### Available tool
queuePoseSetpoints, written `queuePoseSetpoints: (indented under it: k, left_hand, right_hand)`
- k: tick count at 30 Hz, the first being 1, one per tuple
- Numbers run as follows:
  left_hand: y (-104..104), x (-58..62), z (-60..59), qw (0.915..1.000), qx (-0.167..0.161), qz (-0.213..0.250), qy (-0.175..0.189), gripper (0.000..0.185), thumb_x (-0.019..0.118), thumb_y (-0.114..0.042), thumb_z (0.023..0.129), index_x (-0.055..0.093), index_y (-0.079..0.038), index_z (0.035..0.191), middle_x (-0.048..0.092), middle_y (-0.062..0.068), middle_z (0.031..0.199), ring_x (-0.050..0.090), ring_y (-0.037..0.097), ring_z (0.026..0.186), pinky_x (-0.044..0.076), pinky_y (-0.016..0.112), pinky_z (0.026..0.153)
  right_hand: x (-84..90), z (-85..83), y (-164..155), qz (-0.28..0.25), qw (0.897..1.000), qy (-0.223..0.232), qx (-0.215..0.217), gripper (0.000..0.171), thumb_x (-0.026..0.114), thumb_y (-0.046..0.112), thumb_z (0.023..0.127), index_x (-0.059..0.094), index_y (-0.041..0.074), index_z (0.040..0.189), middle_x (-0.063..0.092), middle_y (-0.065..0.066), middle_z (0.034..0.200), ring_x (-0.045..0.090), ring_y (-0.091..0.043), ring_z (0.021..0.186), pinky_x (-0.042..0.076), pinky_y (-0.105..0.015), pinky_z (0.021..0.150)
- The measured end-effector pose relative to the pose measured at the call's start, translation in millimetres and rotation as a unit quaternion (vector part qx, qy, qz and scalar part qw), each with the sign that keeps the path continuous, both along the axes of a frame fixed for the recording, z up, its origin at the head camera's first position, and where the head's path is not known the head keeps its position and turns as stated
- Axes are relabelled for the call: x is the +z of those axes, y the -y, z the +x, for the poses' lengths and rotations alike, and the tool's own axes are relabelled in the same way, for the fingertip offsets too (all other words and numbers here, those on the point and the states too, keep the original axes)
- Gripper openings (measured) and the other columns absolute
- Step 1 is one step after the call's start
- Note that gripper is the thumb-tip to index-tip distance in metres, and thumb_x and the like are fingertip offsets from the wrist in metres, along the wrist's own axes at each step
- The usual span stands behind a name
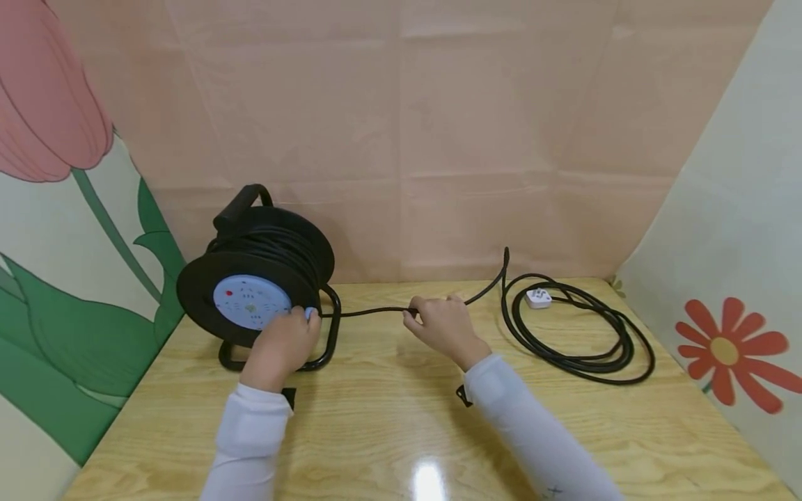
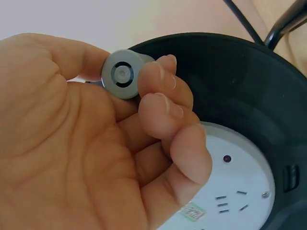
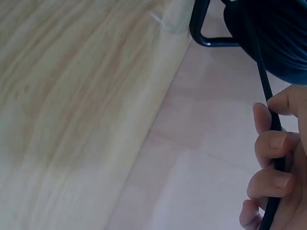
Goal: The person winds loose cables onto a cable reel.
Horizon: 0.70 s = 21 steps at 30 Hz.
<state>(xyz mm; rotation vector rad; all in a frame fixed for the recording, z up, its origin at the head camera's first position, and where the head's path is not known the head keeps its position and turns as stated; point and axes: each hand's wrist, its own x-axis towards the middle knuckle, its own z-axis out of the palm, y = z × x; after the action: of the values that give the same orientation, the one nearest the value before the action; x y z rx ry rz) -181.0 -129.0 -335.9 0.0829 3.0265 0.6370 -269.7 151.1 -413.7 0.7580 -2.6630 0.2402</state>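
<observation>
A black cable reel with a pale blue socket face stands on its tube frame at the left of the table. My left hand is at the lower right of that face, its fingers curled round the reel's small crank knob. Black cable runs from the reel to the right, where my right hand grips it between thumb and curled fingers. In the right wrist view the cable passes along the fingers toward the wound drum.
Loose cable coils lie on the table's right side, with a white plug inside the loop. A pink sheet hangs behind the table. Flower-printed panels flank it on both sides. A black carry handle tops the reel.
</observation>
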Motion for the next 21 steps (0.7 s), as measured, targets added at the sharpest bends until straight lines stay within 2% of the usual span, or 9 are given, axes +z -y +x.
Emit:
queuePoseSetpoints:
  k: [3,8,12,16,21]
  left_hand:
    - [2,-3.5,-0.8,0.9996,-0.01,0.002,0.024,0.059,0.024,-0.031,0.109,0.047,0.017,0.133,0.054,0.037,0.127,0.055,0.05,0.117,0.044,0.058,0.097]
    - [5,-9.2,-2.2,0.998,-0.022,0.014,0.058,0.06,0.023,-0.031,0.109,0.044,0.017,0.138,0.047,0.038,0.137,0.047,0.053,0.125,0.038,0.059,0.104]
    - [9,-14.4,-3.6,0.9967,-0.025,0.018,0.075,0.06,0.023,-0.031,0.109,0.041,0.017,0.141,0.044,0.037,0.142,0.044,0.053,0.129,0.036,0.059,0.106]
    - [13,-19.9,-5.3,0.9957,-0.025,0.019,0.088,0.06,0.024,-0.031,0.109,0.041,0.017,0.141,0.045,0.036,0.142,0.044,0.052,0.129,0.036,0.059,0.106]
    - [20,-26.0,-6.7,0.9937,-0.026,0.029,0.105,0.06,0.025,-0.031,0.109,0.042,0.016,0.141,0.044,0.035,0.143,0.042,0.051,0.131,0.036,0.058,0.106]
  right_hand:
    - [-3.0,-0.6,5,0.006,1.0,0.004,0.002,0.026,0.055,0.038,0.101,0.073,0.02,0.098,0.063,0.012,0.065,0.042,-0.008,0.045,0.041,-0.039,0.066]
    - [-7.9,0.1,14,0.002,1.0,0.003,0.001,0.025,0.057,0.039,0.101,0.074,0.02,0.098,0.067,0.011,0.071,0.044,-0.007,0.047,0.05,-0.047,0.073]
    - [-11.0,2.3,22,0.0,1.0,-0.004,0.01,0.024,0.058,0.038,0.101,0.074,0.02,0.097,0.065,0.011,0.068,0.043,-0.007,0.045,0.05,-0.04,0.06]
    - [-11.3,6.4,29,-0.002,1.0,-0.001,0.021,0.024,0.059,0.038,0.101,0.073,0.019,0.097,0.062,0.011,0.064,0.039,-0.007,0.042,0.035,-0.029,0.041]
    - [-9.7,10.8,38,-0.018,0.999,0.021,0.039,0.021,0.058,0.032,0.1,0.074,0.018,0.099,0.058,0.012,0.061,0.035,-0.008,0.041,0.026,-0.026,0.038]
